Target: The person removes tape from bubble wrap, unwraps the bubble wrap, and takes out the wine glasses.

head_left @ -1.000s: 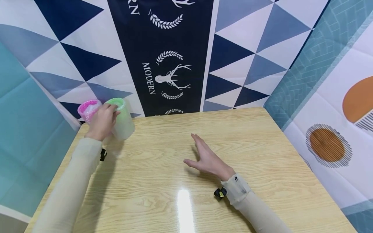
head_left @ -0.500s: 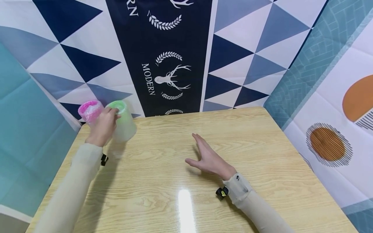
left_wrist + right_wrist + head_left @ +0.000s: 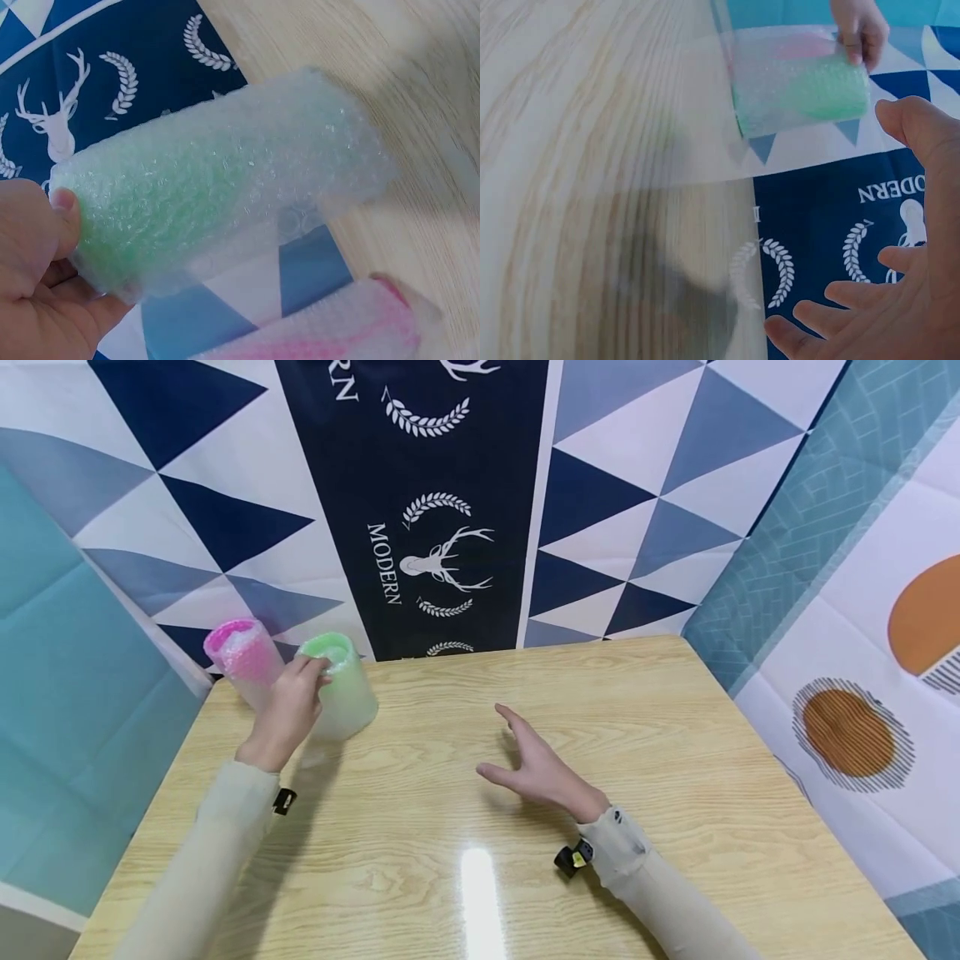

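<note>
My left hand [image 3: 283, 717] pinches the top rim of a green cylinder wrapped in bubble wrap [image 3: 348, 693], near the table's back left. In the left wrist view the thumb lies on the outside of the wrap [image 3: 202, 180], with the fingers partly hidden at its open end. Just left of it stands a pink bubble-wrapped cylinder [image 3: 247, 656], partly covered by the hand in the head view. Its pink end also shows low in the left wrist view. My right hand [image 3: 542, 770], palm and spread fingers visible in the right wrist view, holds nothing over the middle of the table.
A wood-grain table [image 3: 420, 827] extends to a patterned cloth backdrop [image 3: 450, 527] directly behind both cylinders. Teal cloth [image 3: 82, 710] hangs along the left side, and a printed cloth [image 3: 862, 635] borders the right.
The left hand has brought the green cylinder right and toward me, widening the gap to the pink one, which now shows more fully. The right hand stays about where it was.
</note>
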Demonstrator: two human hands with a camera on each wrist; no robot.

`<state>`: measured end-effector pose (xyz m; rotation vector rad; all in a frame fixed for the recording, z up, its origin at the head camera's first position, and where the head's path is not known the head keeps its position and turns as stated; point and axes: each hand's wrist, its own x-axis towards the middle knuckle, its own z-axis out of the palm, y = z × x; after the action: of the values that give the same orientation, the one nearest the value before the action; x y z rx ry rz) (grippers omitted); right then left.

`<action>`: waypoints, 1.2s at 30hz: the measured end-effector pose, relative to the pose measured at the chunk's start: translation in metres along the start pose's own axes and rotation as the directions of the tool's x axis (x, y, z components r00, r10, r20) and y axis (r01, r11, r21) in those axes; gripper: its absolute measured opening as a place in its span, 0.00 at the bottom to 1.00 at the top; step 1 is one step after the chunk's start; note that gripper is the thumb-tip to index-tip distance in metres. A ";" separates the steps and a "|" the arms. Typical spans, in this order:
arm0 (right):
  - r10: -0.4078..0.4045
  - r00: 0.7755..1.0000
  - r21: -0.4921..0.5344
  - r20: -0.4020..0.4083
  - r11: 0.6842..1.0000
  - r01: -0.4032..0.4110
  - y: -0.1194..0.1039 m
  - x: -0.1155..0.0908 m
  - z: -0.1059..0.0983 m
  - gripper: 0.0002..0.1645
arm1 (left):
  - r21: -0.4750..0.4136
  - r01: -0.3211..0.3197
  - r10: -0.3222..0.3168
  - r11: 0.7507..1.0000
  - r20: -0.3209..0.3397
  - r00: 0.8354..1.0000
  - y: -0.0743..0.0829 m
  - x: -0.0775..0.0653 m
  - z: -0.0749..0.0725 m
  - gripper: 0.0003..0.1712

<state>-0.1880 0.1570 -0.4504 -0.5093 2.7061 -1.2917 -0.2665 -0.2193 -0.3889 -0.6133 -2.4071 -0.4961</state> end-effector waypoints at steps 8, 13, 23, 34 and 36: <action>-0.009 1.000 0.006 -0.008 1.000 0.009 -0.007 0.003 0.001 0.61 | -0.011 -0.081 0.081 0.997 0.009 0.997 0.013 -0.002 0.000 0.07; -0.019 1.000 0.001 -0.012 1.000 0.019 -0.007 0.006 0.001 0.61 | -0.068 -0.107 0.110 0.992 0.048 0.993 0.018 -0.005 0.000 0.08; -0.034 0.999 0.042 0.001 0.999 0.034 -0.013 0.011 0.000 0.60 | -0.158 -0.161 0.178 0.974 0.097 0.979 0.029 -0.009 -0.004 0.10; -0.080 0.997 0.151 0.021 0.986 0.076 -0.025 0.015 -0.008 0.55 | -0.299 -0.240 0.292 0.923 0.141 0.946 0.044 -0.011 -0.008 0.10; -0.082 0.996 0.156 0.021 0.985 0.078 -0.027 0.016 -0.008 0.54 | -0.311 -0.254 0.306 0.916 0.132 0.943 0.047 -0.012 -0.008 0.10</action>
<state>-0.1979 0.1420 -0.4233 -0.6185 2.5604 -1.4893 -0.2294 -0.1884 -0.3815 -1.1598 -2.3701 -0.7007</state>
